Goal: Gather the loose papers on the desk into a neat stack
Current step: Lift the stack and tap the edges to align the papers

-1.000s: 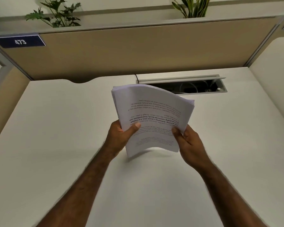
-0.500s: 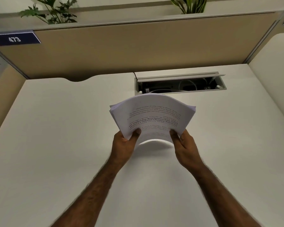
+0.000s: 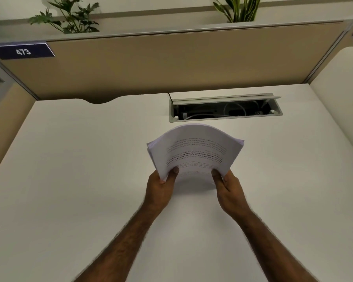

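Note:
A stack of white printed papers (image 3: 194, 148) is held above the white desk (image 3: 80, 169), bowed upward in an arch, its text upside down to me. My left hand (image 3: 160, 190) grips the stack's near left corner, thumb on top. My right hand (image 3: 229, 190) grips the near right corner, also with the thumb on top. The far edge of the stack fans slightly at both corners. I see no loose sheets lying on the desk.
An open cable tray (image 3: 225, 107) with white wires is set into the desk just beyond the papers. A beige partition (image 3: 171, 64) closes the back, with a "473" sign (image 3: 22, 51) and potted plants (image 3: 69, 16) above. A white side panel (image 3: 342, 88) stands on the right.
The stack has been lowered and levelled from a steep tilt toward me into a flatter arch. Both hands moved slightly down and apart to the near corners.

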The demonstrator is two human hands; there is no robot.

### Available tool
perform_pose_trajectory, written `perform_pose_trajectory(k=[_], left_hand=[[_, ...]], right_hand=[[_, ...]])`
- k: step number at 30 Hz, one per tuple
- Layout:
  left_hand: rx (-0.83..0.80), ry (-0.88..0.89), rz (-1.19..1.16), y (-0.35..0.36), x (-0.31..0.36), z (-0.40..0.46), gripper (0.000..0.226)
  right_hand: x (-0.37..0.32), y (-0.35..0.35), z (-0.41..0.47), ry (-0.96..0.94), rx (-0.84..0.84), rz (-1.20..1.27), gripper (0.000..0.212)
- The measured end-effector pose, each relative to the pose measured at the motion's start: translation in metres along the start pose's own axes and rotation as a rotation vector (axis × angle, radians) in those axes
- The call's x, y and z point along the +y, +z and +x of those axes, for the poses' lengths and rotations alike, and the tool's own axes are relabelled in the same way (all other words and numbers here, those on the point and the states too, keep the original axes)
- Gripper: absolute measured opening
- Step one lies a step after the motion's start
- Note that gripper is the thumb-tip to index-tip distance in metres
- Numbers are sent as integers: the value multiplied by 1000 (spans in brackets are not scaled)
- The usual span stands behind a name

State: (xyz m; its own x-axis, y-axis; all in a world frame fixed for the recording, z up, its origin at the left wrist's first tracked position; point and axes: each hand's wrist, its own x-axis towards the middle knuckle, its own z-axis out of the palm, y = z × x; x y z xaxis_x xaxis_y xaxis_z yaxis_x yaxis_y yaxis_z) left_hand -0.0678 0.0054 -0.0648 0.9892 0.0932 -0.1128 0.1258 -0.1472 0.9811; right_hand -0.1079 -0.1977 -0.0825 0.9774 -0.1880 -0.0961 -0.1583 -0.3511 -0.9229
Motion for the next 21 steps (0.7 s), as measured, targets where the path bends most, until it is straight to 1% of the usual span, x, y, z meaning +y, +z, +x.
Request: perform_pose_trajectory(k=[5,8,9,11,13,14,15,18,20,21], left_hand=[[-1,16,1,1,0,-1,18],[28,-37,-50,-1,0,2,11],[40,-73,-88,-1,1,3,9],[69,-134,-178,-1,4,3,7],[84,-172,-294,-1,8,2,13],[82,-188,-357,-1,9,2,18],[78,-203,-404,-1,11,1,21],[63,-238,-486,5,12,-4,29],[56,-254,-527,10,12,-8,37],[45,-254,-543,12,12,-10,40]], right_hand=[[-3,-2,2,20,-3,-8,37],[-7,-8,2,42,66,62,33],[-8,-9,1,61,102,98,35],[-8,-10,-3,132,177,156,55],[-11,-8,-9,223,197,259,76],[-12,-5,-12,257,189,354,79],[-12,-1,-14,279,168,457,77],[-17,16,-25,299,48,696,53],[-23,27,-34,284,22,737,41],[-26,33,-37,281,38,746,37]])
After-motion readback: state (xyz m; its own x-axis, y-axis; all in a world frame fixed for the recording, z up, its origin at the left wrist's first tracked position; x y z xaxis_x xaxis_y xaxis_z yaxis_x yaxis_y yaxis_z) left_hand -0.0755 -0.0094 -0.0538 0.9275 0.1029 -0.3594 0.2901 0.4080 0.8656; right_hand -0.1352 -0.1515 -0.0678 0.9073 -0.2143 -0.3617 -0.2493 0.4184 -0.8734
